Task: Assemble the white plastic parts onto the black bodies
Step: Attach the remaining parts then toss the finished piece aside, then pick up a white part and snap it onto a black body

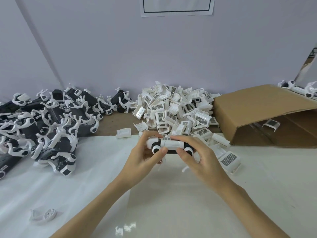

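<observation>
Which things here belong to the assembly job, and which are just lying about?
Job: left hand; right hand; toy body held in both; pile of white covers; pile of black bodies.

Lying about: cardboard box; paper sheet on the wall; loose white piece.

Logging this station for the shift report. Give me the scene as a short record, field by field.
left hand: grips the held unit's left end
right hand: grips its right end
held unit: black body, white cover on top, above the table
white covers pile: behind the hands
black bodies pile: far left
cardboard box: on its side, right, open
table sheet: white
</observation>
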`<state>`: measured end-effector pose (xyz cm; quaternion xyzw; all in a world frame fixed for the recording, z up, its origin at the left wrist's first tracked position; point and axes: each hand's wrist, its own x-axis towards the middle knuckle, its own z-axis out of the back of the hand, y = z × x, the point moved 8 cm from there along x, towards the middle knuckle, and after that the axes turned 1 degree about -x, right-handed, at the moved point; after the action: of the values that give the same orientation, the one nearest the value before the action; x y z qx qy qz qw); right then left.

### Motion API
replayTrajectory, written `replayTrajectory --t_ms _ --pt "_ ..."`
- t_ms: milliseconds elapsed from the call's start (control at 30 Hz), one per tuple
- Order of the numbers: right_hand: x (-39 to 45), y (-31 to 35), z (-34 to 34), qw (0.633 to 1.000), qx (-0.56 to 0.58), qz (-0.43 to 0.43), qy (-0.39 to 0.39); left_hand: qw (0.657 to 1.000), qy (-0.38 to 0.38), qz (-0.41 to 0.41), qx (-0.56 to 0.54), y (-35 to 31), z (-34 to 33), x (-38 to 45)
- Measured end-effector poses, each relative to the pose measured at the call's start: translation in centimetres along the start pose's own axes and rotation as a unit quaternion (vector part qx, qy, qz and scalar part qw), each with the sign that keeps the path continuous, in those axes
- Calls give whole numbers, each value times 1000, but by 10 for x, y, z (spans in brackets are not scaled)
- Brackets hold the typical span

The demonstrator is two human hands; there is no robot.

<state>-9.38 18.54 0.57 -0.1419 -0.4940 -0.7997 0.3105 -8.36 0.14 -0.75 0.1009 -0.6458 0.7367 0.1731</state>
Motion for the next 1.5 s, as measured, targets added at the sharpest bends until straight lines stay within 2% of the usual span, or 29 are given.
replayTrajectory --t_ms 67,133,233,400,600,800,900,967,1000,1033,1100,1133,1167,1200,1300,1400,1467,1500 --pt "-2 2 -2 998 -54 11 -9 999 -28 -7 36 -3 2 -3" --pt "-4 9 -6 984 -166 55 -36 994 -52 -25 88 -8 -1 -5" --pt "-7 19 -9 958 -251 112 -78 989 -41 -54 130 -14 -17 -8" --pt "-6 21 -8 961 -238 112 -88 986 -60 -73 139 -18 -20 -10" --pt "-4 1 -15 983 -178 47 13 963 -128 -115 208 -25 -1 -12" --pt "0 -17 2 997 -68 -32 -8 991 -119 -20 62 3 11 -8" --pt "9 -28 20 987 42 -148 -48 988 -152 0 -21 13 25 -5" --pt "26 -35 51 951 180 -223 -113 984 -174 14 -23 18 36 -3" --pt "38 -37 73 918 276 -237 -157 983 -181 23 -16 21 39 -2" --pt "52 -37 98 870 391 -223 -203 982 -187 34 -12 24 42 -1" --pt "74 -31 147 732 602 -160 -275 979 -197 56 -12 31 46 0" --pt "78 -34 166 686 646 -143 -303 978 -199 65 -12 33 46 0" --pt "79 -38 178 672 654 -146 -316 977 -200 68 -8 33 47 -1" --pt "78 -42 180 684 640 -164 -310 978 -197 67 1 32 46 -1" --pt "65 -54 142 760 558 -243 -228 984 -167 51 38 28 39 0" --pt "37 -65 81 789 501 -319 -160 986 -152 39 61 24 33 -1" --pt "23 -69 48 809 470 -329 -129 985 -148 39 78 23 31 -2" --pt "18 -71 36 831 438 -323 -113 984 -151 39 84 24 31 -2"
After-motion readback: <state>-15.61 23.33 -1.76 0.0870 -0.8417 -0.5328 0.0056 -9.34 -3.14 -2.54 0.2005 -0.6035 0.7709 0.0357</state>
